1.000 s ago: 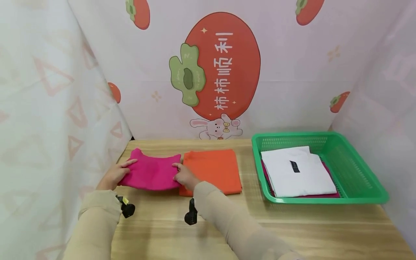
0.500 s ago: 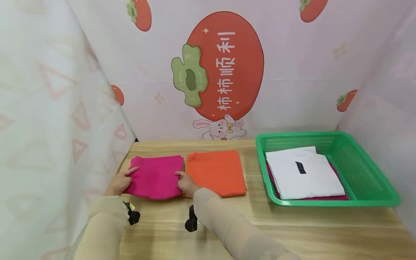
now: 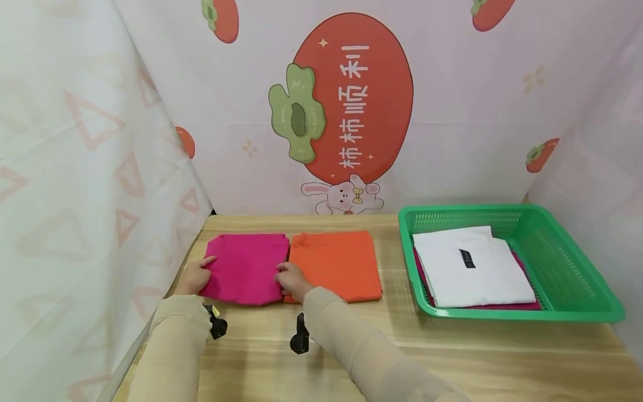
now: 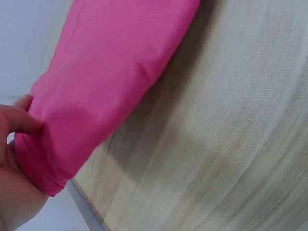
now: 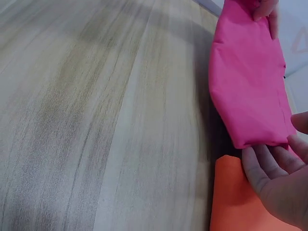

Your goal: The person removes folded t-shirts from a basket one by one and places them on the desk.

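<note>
A folded magenta garment [image 3: 247,268] lies at the left of the table, its near edge a little raised in the wrist views. My left hand [image 3: 195,277] grips its left end; in the left wrist view a finger [image 4: 24,120] presses on top of the cloth. At the other end is my right hand [image 3: 293,280]. In the right wrist view, its fairly straight fingers [image 5: 269,163] touch the end edge, with the thumb apart from them. Just right of the magenta garment lies a folded orange garment [image 3: 337,265], partly hidden by my right hand.
A green plastic basket [image 3: 577,279] stands at the right of the table [image 3: 372,335]. Inside it, a folded white garment [image 3: 474,276] with a dark label lies over a magenta one. A printed curtain hangs behind the table, with pale cloth on both sides.
The magenta garment, which sagged between my hands, now lies flatter and squarer beside the orange one. The right hand's fingers have loosened at its edge.
</note>
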Available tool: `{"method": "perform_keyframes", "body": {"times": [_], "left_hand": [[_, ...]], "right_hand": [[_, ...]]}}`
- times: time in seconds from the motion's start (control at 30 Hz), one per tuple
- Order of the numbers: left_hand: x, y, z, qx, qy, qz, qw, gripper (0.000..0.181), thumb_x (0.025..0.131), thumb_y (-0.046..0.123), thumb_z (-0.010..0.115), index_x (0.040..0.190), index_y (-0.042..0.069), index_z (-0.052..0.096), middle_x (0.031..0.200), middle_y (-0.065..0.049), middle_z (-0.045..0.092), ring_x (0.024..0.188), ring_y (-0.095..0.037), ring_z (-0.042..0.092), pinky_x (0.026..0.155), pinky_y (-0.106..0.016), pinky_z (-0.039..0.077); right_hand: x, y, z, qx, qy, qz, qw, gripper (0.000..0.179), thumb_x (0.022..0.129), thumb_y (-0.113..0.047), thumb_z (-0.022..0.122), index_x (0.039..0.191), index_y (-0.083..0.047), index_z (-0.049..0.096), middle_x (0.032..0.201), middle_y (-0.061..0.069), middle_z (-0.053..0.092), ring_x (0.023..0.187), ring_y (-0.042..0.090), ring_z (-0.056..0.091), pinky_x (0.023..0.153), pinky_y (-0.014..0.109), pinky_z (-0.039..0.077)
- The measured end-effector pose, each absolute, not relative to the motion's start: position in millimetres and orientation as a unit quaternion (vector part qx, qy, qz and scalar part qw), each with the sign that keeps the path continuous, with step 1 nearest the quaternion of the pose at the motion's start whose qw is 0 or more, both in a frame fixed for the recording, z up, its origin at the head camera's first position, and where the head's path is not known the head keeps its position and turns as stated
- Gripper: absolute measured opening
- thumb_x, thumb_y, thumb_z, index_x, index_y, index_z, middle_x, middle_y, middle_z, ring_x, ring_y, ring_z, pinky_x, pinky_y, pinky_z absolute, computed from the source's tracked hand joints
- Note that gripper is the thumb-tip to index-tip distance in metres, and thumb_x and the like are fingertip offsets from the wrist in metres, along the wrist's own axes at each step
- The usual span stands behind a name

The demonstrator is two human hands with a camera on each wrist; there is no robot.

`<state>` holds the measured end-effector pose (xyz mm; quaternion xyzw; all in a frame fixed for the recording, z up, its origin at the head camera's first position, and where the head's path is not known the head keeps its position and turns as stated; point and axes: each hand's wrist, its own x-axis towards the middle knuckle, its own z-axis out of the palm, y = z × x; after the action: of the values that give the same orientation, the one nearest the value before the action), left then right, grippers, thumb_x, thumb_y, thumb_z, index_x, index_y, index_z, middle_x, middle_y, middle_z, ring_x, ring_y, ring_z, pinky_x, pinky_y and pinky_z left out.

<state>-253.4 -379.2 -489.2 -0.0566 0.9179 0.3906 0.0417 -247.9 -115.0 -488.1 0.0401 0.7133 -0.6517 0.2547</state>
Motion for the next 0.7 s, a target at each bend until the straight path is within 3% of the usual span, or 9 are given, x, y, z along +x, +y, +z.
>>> {"method": "perform_keyframes", "body": {"times": [0.17, 0.3, 0.37, 0.4, 0.57, 0.7], "left_hand": [[-242.3, -357.0, -470.9, -0.098, 0.916, 0.376, 0.098, 0.043, 0.08, 0.007, 0.039, 0.121, -0.008, 0.041, 0.115, -0.032, 0.041, 0.092, -0.034, 0.041, 0.074, -0.037, 0.039], [-236.3, -345.3, -458.2, -0.119, 0.919, 0.359, 0.107, 0.041, 0.084, 0.008, 0.034, 0.119, -0.013, 0.039, 0.116, -0.033, 0.039, 0.098, -0.038, 0.041, 0.079, -0.041, 0.038], [-236.0, -344.3, -454.9, -0.131, 0.917, 0.361, 0.104, 0.04, 0.084, 0.01, 0.035, 0.116, -0.013, 0.042, 0.116, -0.031, 0.041, 0.099, -0.038, 0.041, 0.08, -0.041, 0.037], [-240.0, -352.6, -465.9, -0.123, 0.914, 0.378, 0.08, 0.037, 0.084, 0.014, 0.038, 0.113, -0.008, 0.048, 0.11, -0.026, 0.048, 0.094, -0.032, 0.046, 0.075, -0.036, 0.04], [-245.5, -361.9, -474.1, -0.148, 0.914, 0.371, 0.077, 0.041, 0.085, 0.021, 0.037, 0.114, -0.006, 0.047, 0.111, -0.024, 0.047, 0.096, -0.033, 0.045, 0.078, -0.039, 0.038], [-267.5, -389.8, -511.2, -0.147, 0.904, 0.399, 0.05, 0.041, 0.084, 0.024, 0.042, 0.114, -0.003, 0.049, 0.11, -0.021, 0.05, 0.095, -0.031, 0.046, 0.077, -0.04, 0.038]], "right_hand": [[-245.3, -111.2, -487.5, 0.027, 0.734, -0.624, 0.267, 0.023, 0.083, -0.006, 0.051, 0.106, -0.001, 0.053, 0.096, 0.006, 0.052, 0.088, 0.022, 0.051, 0.066, 0.034, 0.046], [-245.7, -106.5, -487.5, 0.003, 0.738, -0.62, 0.266, 0.025, 0.083, -0.005, 0.051, 0.107, 0.001, 0.052, 0.09, 0.006, 0.053, 0.076, 0.019, 0.049, 0.064, 0.033, 0.046], [-247.5, -103.3, -487.1, -0.009, 0.738, -0.621, 0.263, 0.026, 0.083, -0.005, 0.05, 0.108, 0.001, 0.051, 0.088, 0.005, 0.053, 0.073, 0.018, 0.048, 0.063, 0.032, 0.045], [-248.5, -101.5, -487.0, -0.012, 0.738, -0.621, 0.264, 0.026, 0.083, -0.005, 0.05, 0.109, 0.001, 0.051, 0.088, 0.005, 0.053, 0.073, 0.018, 0.048, 0.063, 0.032, 0.045], [-251.3, -92.7, -481.8, -0.019, 0.733, -0.624, 0.271, 0.028, 0.085, -0.008, 0.05, 0.112, 0.0, 0.05, 0.09, 0.006, 0.055, 0.082, 0.024, 0.051, 0.068, 0.035, 0.046], [-249.8, -86.2, -476.5, -0.026, 0.729, -0.628, 0.271, 0.029, 0.086, -0.01, 0.05, 0.113, 0.001, 0.049, 0.096, 0.012, 0.055, 0.088, 0.029, 0.051, 0.071, 0.038, 0.045]]}}
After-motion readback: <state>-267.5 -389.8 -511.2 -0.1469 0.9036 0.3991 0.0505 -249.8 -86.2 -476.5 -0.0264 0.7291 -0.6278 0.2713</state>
